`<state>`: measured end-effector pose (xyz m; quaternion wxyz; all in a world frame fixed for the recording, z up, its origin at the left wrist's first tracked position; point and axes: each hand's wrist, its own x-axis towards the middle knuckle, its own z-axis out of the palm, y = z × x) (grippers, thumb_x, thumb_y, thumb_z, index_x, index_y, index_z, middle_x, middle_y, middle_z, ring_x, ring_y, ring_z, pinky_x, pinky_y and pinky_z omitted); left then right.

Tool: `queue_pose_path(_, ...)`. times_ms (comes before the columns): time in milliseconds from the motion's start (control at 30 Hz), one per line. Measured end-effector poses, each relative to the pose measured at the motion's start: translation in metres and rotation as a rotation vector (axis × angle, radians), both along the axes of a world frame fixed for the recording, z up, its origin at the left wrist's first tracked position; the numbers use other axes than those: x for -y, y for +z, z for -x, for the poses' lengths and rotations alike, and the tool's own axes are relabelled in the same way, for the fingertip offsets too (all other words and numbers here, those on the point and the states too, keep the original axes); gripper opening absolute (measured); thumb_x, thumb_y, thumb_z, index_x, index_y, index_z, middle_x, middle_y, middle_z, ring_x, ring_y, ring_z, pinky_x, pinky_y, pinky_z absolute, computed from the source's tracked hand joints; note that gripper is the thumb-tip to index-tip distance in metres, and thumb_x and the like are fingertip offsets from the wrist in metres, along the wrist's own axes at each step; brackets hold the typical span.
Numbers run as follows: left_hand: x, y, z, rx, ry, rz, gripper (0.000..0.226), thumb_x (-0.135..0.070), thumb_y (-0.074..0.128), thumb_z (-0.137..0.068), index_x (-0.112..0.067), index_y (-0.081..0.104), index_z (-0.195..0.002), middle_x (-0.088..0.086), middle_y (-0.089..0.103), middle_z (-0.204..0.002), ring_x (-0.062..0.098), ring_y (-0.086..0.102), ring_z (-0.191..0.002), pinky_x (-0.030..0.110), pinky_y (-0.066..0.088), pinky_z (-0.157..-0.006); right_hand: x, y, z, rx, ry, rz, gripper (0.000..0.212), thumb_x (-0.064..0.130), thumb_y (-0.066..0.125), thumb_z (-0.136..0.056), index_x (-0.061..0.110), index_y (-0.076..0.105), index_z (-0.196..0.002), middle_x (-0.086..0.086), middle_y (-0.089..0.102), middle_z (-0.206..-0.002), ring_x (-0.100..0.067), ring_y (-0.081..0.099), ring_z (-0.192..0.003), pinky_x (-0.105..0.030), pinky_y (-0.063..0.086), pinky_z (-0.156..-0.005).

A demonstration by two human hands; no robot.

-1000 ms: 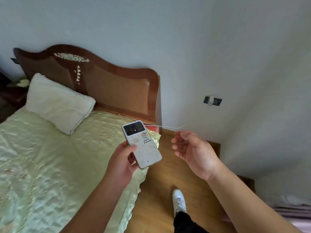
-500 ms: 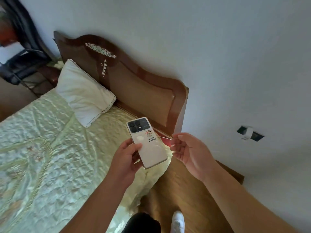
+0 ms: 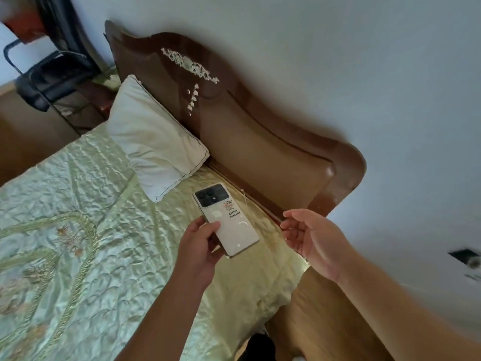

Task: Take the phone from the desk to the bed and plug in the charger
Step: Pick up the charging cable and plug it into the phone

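My left hand (image 3: 199, 250) grips a white phone (image 3: 229, 221), back side up, with a black camera block and a small sticker, held above the bed's near corner. The bed (image 3: 86, 230) has a pale green satin cover. My right hand (image 3: 311, 237) hovers to the phone's right, fingers spread and curled, near the foot of the headboard. A thin white charger cable (image 3: 245, 201) runs along the bed edge by the headboard, just beyond the phone. I cannot tell whether my right fingers touch the cable.
A carved brown headboard (image 3: 260, 131) stands against the white wall. A white pillow (image 3: 153, 147) lies at the head of the bed. A wall socket (image 3: 466, 256) shows at the far right, blurred. A black chair (image 3: 49, 79) stands at top left. Wooden floor (image 3: 320, 321) lies beside the bed.
The view has swung left and closer to the bed. Both hands have moved over the bed's corner, with the phone still held in my left hand.
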<state>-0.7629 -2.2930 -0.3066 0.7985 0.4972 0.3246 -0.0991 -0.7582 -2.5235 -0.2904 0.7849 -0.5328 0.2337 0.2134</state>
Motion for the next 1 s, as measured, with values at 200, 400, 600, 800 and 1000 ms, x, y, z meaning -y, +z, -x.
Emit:
queue_pose_path(200,-0.039,-0.021,-0.066,0.003,0.066,0.015,0.024,-0.002,0.060,-0.087,-0.015,0.066,-0.106,0.005,0.079,-0.085,0.018,0.074,-0.076,0.033,0.058,-0.055,-0.039,-0.042,-0.077,-0.088,0.028,0.098,0.025,0.014,0.055,-0.087,0.001,0.064,-0.106,-0.010,0.064,-0.080,-0.018,0.058,-0.067,-0.030,0.047,-0.060)
queue_pose_path(400,-0.061,-0.071,-0.120,-0.074,0.150,0.064,0.026,-0.002,0.060,-0.087,-0.014,0.066,-0.109,0.011,0.075,-0.100,0.023,0.070,-0.088,0.034,0.058,-0.059,-0.050,-0.104,-0.152,-0.167,0.048,0.204,0.020,0.017,0.057,-0.084,0.006,0.064,-0.100,-0.007,0.064,-0.076,-0.016,0.057,-0.063,-0.028,0.046,-0.056)
queue_pose_path(600,-0.071,-0.149,-0.168,-0.107,0.236,0.071,0.029,-0.003,0.061,-0.084,-0.014,0.067,-0.110,0.009,0.077,-0.099,0.022,0.073,-0.089,0.036,0.058,-0.063,-0.058,-0.205,-0.224,-0.234,0.175,0.361,0.017,0.021,0.059,-0.082,0.011,0.065,-0.094,-0.005,0.065,-0.074,-0.013,0.058,-0.057,-0.026,0.048,-0.053)
queue_pose_path(800,-0.070,-0.225,-0.187,-0.181,0.355,0.135,0.028,-0.002,0.062,-0.082,-0.013,0.068,-0.108,0.011,0.077,-0.097,0.026,0.070,-0.093,0.037,0.059,-0.063,-0.078,-0.301,-0.253,-0.272,0.383,0.511,0.008,0.017,0.052,-0.090,0.011,0.057,-0.088,-0.005,0.055,-0.070,-0.015,0.050,-0.059,-0.027,0.038,-0.051)
queue_pose_path(1000,-0.065,-0.293,-0.203,-0.232,0.425,0.132,0.036,-0.001,0.061,-0.083,-0.011,0.063,-0.117,0.014,0.074,-0.106,0.024,0.073,-0.086,0.038,0.058,-0.063,-0.101,-0.381,-0.282,-0.154,0.472,0.804,0.016,0.017,0.054,-0.087,0.002,0.059,-0.086,-0.017,0.057,-0.081,-0.031,0.054,-0.077,-0.039,0.043,-0.068)
